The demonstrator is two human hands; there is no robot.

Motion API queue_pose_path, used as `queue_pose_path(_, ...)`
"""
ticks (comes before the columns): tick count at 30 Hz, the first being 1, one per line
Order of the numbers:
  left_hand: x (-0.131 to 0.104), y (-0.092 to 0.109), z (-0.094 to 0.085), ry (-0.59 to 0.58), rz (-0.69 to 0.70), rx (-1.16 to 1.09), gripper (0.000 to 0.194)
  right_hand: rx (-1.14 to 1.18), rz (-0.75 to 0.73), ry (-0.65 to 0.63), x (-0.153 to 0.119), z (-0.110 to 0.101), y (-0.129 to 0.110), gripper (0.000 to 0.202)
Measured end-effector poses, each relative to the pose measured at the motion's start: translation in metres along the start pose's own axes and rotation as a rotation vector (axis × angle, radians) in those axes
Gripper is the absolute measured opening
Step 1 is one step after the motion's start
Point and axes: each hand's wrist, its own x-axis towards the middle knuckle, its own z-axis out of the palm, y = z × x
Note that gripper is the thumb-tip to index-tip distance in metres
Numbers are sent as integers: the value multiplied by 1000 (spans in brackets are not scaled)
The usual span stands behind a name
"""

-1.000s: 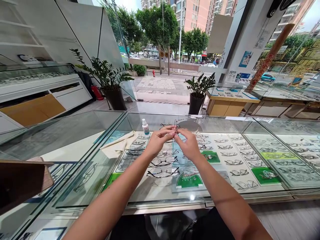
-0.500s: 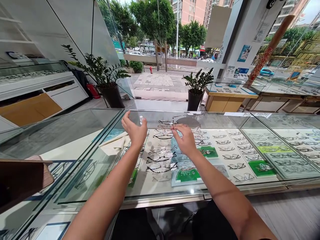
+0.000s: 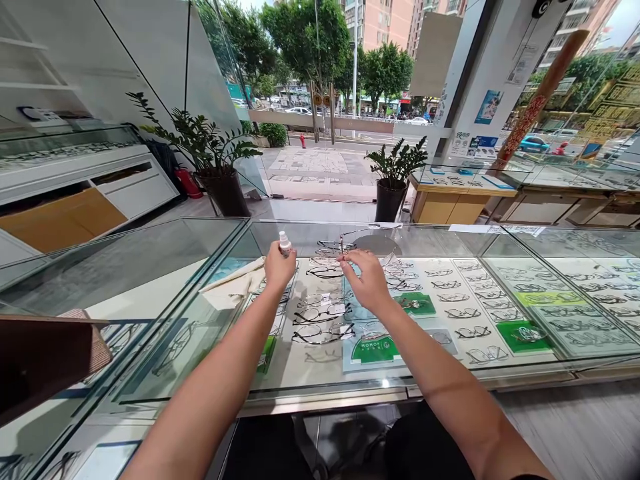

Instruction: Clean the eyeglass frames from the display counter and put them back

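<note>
1. Left hand (image 3: 279, 268): fingers curled closed around a small white bottle (image 3: 285, 240). The bottle stands roughly upright in the grip, its cap and shoulder projecting at 12 to 1 o'clock from the hand; the lower part is hidden by the fingers.
2. Right hand (image 3: 369, 279): thumb and fingertips nearly together, pinching a thin-framed pair of glasses (image 3: 342, 245). The glasses extend from the fingertips at 10 to 11 o'clock of the hand, raised above the counter. The exact contact point is too small to confirm.
3. Relative position: the right hand is at 3 o'clock from the left, well apart; the held glasses lie between bottle and right palm.
4. Cream cloth (image 3: 233, 287): at 8 o'clock from the left hand, near it.
5. Glass counter (image 3: 330, 404): beneath both hands, displaying rows of eyeglasses.
6. Green card (image 3: 367, 352): at 6 o'clock from the right hand.
</note>
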Motion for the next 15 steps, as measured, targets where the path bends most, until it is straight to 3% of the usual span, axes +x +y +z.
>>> queue_pose_path(4,-4,16,-2,-43,22,-128,28,5,0,8,0,-2,0,21)
queue_pose_path(8,-15,46,-16,-194,43,-306,39,40,10,32,0,-6,-4,23)
queue_pose_path(11,-32,71,-31,-460,29,-536,68,70,17,46,-1,-9,-9,25)
queue_pose_path(13,-44,83,-38,-679,-9,-702,75,83,19,45,-1,-10,-12,27)
queue_pose_path(15,-53,90,-40,-807,-28,-756,76,98,26,38,-2,-10,-14,27)
